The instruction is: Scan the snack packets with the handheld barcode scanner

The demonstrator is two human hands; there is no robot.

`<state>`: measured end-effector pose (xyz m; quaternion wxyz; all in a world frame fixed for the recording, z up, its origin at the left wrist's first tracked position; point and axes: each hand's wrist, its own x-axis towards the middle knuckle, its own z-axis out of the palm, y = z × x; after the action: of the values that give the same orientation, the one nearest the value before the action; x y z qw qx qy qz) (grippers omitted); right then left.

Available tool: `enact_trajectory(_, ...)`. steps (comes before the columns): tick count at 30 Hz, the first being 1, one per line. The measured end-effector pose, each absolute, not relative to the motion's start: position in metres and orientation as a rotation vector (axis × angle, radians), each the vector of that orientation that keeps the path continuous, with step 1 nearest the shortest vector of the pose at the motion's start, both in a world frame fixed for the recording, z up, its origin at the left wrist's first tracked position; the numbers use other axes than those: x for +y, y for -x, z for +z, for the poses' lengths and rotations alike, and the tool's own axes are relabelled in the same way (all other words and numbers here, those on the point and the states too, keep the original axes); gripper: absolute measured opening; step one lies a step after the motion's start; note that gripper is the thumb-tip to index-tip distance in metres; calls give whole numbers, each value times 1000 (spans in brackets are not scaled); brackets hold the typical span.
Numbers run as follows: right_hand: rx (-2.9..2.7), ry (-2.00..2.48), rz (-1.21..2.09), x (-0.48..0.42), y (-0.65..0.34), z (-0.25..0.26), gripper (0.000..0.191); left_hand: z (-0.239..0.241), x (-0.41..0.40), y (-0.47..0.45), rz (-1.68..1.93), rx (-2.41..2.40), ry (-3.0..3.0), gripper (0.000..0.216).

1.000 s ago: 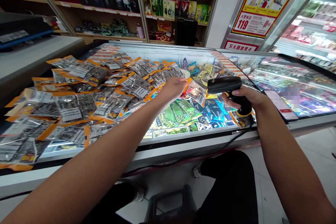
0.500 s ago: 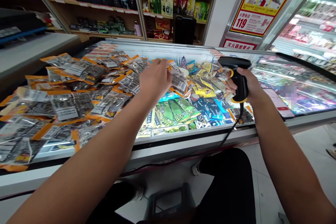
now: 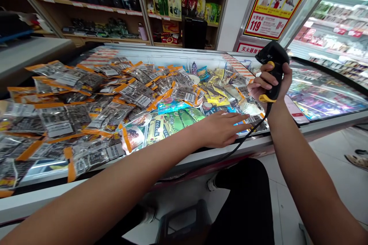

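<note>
My right hand (image 3: pixel 283 84) grips a black and yellow handheld barcode scanner (image 3: pixel 271 53), raised above the chest freezer with its cord hanging down. Fingers stretched to the right, my left hand (image 3: pixel 222 129) is over the freezer's front edge, with nothing visible in it. Close to its fingertips lies a clear packet with orange edging, partly covered by the hand and cord. Many similar snack packets (image 3: pixel 56 120) with orange ends and barcode labels are heaped on the glass at the left and middle. Through the glass show green ice cream wrappers (image 3: pixel 179 120) and yellow ones (image 3: pixel 217 93).
The scanner's black cord (image 3: pixel 244 138) runs down past the front rim. A phone (image 3: pixel 296 111) lies on the glass at the right. Shelves of goods (image 3: pixel 115 9) stand behind, and a grey stool (image 3: pixel 184 222) is below me.
My left hand has left a packet on the middle of the heap and moved right and nearer to me, its fingers extended. My right hand has raised the scanner and turned it.
</note>
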<state>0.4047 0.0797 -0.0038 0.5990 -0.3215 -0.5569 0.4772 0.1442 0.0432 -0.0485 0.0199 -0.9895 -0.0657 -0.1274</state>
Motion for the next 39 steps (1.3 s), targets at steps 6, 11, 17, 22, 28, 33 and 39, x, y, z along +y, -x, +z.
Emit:
enact_trajectory(6, -1376, 825, 1110, 76, -399, 2, 52, -54, 49, -137, -324, -208, 3166, 62)
enact_trajectory(11, -1209, 534, 1366, 82, -411, -5, 35, -56, 50, -135, -402, -193, 3056, 65)
enact_trajectory(17, -745, -229, 1919, 101, -434, -13, 28, -64, 50, -145, -403, -116, 3066, 60)
enact_trajectory(22, -776, -104, 1803, 91, -430, -8, 26, -64, 54, -142, -337, -220, 2991, 62)
enact_trajectory(28, -1072, 687, 1542, 76, -414, 5, 27, -62, 57, -134, -383, -577, 2765, 76)
enact_trajectory(33, -1377, 1186, 1581, 79, -397, -5, 31, -65, 55, -134, -405, -796, 2697, 91)
enact_trajectory(39, -1485, 1215, 1514, 70, -390, -6, 34, -63, 55, -133, -400, -846, 2698, 93)
